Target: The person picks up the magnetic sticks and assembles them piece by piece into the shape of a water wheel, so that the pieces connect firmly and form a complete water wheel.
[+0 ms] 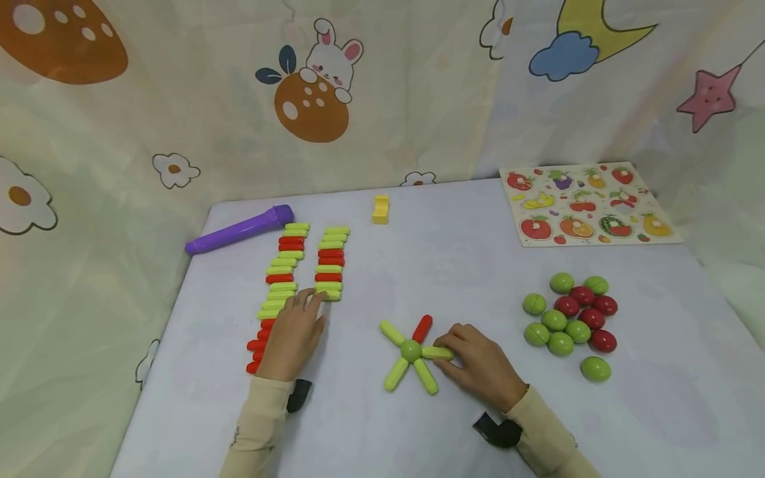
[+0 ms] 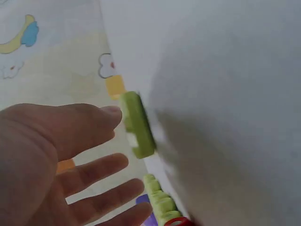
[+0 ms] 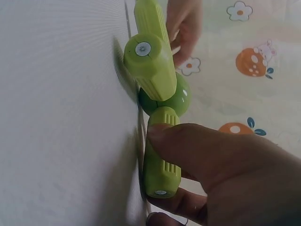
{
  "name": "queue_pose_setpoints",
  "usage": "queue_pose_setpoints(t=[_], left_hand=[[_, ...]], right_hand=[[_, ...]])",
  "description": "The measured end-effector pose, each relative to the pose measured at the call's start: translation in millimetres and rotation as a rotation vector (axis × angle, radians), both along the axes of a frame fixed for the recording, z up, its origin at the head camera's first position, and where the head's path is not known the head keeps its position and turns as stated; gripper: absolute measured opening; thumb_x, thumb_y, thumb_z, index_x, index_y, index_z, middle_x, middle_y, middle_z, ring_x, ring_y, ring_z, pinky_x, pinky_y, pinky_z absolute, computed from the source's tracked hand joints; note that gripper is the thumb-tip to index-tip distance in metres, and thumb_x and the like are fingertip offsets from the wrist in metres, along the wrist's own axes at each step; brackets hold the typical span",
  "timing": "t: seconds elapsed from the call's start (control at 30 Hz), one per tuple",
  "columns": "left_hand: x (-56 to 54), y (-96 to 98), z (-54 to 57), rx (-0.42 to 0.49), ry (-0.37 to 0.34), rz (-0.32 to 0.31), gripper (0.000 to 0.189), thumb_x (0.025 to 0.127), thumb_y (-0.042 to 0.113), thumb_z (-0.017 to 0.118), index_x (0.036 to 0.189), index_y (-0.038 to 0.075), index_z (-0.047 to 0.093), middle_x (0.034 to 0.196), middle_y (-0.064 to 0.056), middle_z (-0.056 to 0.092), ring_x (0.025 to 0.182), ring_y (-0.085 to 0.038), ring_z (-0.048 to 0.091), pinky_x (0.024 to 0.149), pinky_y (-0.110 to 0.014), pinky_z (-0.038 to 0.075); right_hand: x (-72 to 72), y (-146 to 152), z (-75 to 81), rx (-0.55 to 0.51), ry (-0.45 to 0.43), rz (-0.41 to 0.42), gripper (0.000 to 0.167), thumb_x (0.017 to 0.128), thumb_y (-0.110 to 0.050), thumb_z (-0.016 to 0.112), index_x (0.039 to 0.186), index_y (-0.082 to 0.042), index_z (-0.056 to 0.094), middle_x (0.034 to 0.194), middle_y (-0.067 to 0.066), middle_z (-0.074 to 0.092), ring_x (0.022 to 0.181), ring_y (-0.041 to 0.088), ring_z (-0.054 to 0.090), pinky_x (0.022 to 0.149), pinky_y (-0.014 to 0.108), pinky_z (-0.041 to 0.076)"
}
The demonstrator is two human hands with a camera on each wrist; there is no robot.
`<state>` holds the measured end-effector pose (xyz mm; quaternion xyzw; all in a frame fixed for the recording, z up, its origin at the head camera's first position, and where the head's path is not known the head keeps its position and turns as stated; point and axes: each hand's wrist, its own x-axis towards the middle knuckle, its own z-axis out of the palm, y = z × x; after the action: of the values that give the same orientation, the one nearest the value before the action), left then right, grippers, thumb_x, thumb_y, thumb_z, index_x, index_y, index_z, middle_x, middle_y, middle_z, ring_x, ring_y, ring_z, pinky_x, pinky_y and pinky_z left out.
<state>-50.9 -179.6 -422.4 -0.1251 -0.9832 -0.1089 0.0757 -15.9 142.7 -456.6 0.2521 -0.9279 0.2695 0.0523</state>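
Observation:
In the head view, a star of magnetic building sticks lies mid-table: a green ball (image 1: 411, 350) with one red stick (image 1: 423, 328) and several green ones around it. My right hand (image 1: 478, 365) pinches the rightmost green magnetic stick (image 3: 162, 183), its end against the ball. Thumb and fingers lie on opposite sides of that stick. To the left, my left hand (image 1: 293, 338) reaches over a long column of sticks (image 1: 277, 279). Its fingertips touch the nearest green stick (image 1: 333, 296) of the shorter column. The left wrist view shows the thumb at that stick (image 2: 138, 125), the other fingers extended.
Loose green and red balls (image 1: 568, 307) cluster at the right. Behind them lies a fruit puzzle board (image 1: 574, 227). A purple microphone-shaped stick (image 1: 239, 231) lies at the back left, and a small yellow block (image 1: 380, 210) stands at the back edge. Printed cloth hangs behind.

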Motion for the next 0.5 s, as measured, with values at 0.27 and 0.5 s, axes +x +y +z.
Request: queue_pose_setpoints(t=[0.27,0.5], left_hand=[[-6.9,-3.6,-9.9,0.015,-0.021,-0.007,0.054,0.078,0.017,0.080,0.126,0.004,0.058,0.117,-0.016,0.057,0.104,-0.033,0.051,0.085,-0.044,0.050],[-11.8,2.5,-12.6,0.012,-0.018,-0.030,0.038,0.079,0.017,0.079,0.113,0.007,0.064,0.099,-0.010,0.060,0.090,-0.027,0.051,0.077,-0.037,0.049]], right_hand=[[-0.1,-0.4,0.8,0.002,0.001,0.002,0.023,0.076,-0.025,0.082,0.094,-0.023,0.068,0.086,-0.015,0.052,0.079,0.002,0.045,0.064,0.019,0.046],[0.2,0.1,1.2,-0.001,0.002,0.002,0.022,0.076,-0.025,0.081,0.094,-0.023,0.068,0.087,-0.015,0.052,0.079,0.002,0.045,0.064,0.019,0.046]])
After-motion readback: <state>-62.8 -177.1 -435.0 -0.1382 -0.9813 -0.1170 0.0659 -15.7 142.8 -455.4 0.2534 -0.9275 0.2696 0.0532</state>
